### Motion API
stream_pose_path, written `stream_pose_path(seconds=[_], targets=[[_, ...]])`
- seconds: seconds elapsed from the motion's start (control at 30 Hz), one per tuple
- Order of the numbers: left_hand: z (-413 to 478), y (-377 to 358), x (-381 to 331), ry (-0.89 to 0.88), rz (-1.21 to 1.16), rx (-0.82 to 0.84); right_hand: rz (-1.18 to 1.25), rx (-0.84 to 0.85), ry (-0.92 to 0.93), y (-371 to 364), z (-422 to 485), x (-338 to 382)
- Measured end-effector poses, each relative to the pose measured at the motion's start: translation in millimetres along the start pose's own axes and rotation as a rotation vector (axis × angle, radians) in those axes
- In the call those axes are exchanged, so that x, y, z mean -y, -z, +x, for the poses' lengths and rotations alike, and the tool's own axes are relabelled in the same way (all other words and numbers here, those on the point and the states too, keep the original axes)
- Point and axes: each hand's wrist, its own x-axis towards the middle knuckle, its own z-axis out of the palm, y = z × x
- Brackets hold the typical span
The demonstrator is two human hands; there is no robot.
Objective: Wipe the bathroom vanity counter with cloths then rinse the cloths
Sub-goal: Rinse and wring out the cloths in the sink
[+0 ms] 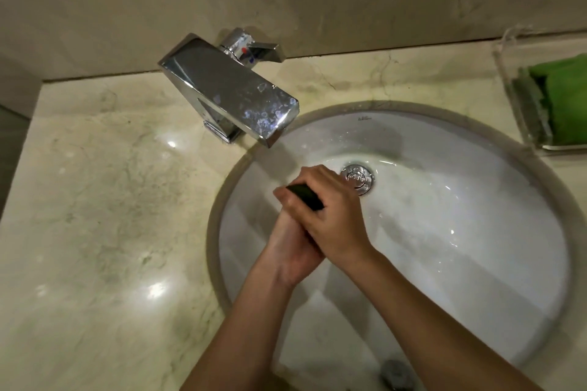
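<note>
Both my hands are pressed together over the white sink basin (460, 232), left of the drain. Squeezed between them is a dark green cloth (306, 197), of which only a small strip shows near the fingertips. My right hand (333, 216) lies on top, its fingers wrapped over the cloth. My left hand (290, 251) is underneath, palm against it. The chrome faucet (232, 95) juts out above and to the left of my hands; no water stream is visible. A bright green cloth (565, 95) lies folded in a clear tray at the right.
The beige marble counter (101, 200) spreads wide on the left of the basin. A clear tray (521, 111) stands at the back right against the wall. The round chrome drain (357, 178) sits just right of my hands.
</note>
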Motion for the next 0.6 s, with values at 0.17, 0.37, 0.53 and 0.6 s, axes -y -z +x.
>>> stream_pose_path(seconds=[0.17,0.37,0.53,0.6], targets=[[3.8,18.8,-3.2,0.082,0.647,-0.134,0.262,-0.261,-0.217,15.7,5.0,-10.8],[0.6,19.0,-8.4,-0.054,0.785,-0.282,0.209,-0.221,-0.333,22.0,4.1,-35.3],[-2.2,12.6,-7.9,-0.204,0.965,-0.292,0.137,-0.224,-0.434,22.7,-0.9,-36.9],[-4.1,12.6,-5.5,-0.177,0.931,-0.227,0.151,-0.224,-0.472,20.7,0.8,-34.8]])
